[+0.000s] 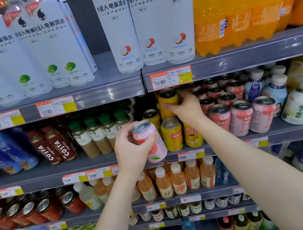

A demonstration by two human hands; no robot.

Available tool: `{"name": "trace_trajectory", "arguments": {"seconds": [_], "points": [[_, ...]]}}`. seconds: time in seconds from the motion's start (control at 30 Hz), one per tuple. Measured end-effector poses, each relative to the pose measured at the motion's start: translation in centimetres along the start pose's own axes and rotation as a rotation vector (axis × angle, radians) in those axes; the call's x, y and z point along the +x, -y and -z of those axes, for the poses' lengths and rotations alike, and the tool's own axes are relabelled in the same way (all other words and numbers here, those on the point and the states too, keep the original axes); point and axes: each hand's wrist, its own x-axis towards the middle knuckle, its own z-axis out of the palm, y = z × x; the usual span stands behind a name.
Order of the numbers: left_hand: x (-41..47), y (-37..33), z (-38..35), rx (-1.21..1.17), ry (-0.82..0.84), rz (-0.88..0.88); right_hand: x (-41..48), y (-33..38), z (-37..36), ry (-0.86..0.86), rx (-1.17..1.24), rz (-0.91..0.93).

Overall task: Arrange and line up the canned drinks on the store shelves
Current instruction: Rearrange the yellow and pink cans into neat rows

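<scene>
The left hand (132,152) grips 1 pink can (158,148); the right hand (184,109) seemingly pinches a stacked yellow can (167,101). Pink row (241,117) looks aligned, yellows (172,134) unsorted.

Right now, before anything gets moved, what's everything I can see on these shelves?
Lime Alienergy bottles: several, white, top shelf left.
Lychee Alienergy bottles: three, white, top shelf centre.
Orange soda bottles: several, orange, top shelf right.
Costa Coffee bottles: two, brown, middle shelf left.
Starbucks latte bottles: about four, green-capped, beside Costa.
Yellow cans: three, yellow, middle shelf centre.
Pink cans: three in front, more behind, pink, middle shelf right.
Red cans: one row, red, lower shelf left.
Juice bottles: about five, peach, lower shelf centre.
Left hand: holds one pink can.
Right hand: grips one yellow can above the others.
</scene>
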Motion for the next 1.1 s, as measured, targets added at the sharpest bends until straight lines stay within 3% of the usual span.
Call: {"name": "trace_trajectory", "arguments": {"seconds": [0.67,0.87,1.1], "points": [[0.9,2.0,0.0,-0.015,0.004,-0.003,2.7,-1.6,-0.1,0.24,-0.385,-0.05],[1.7,2.2,-0.4,-0.027,0.008,-0.026,2.1,-0.4,0.2,0.277,-0.622,-0.068],[2.0,2.3,-1.0,-0.05,0.037,-0.032,2.8,0.1,0.0,0.357,-0.715,-0.156]]}}
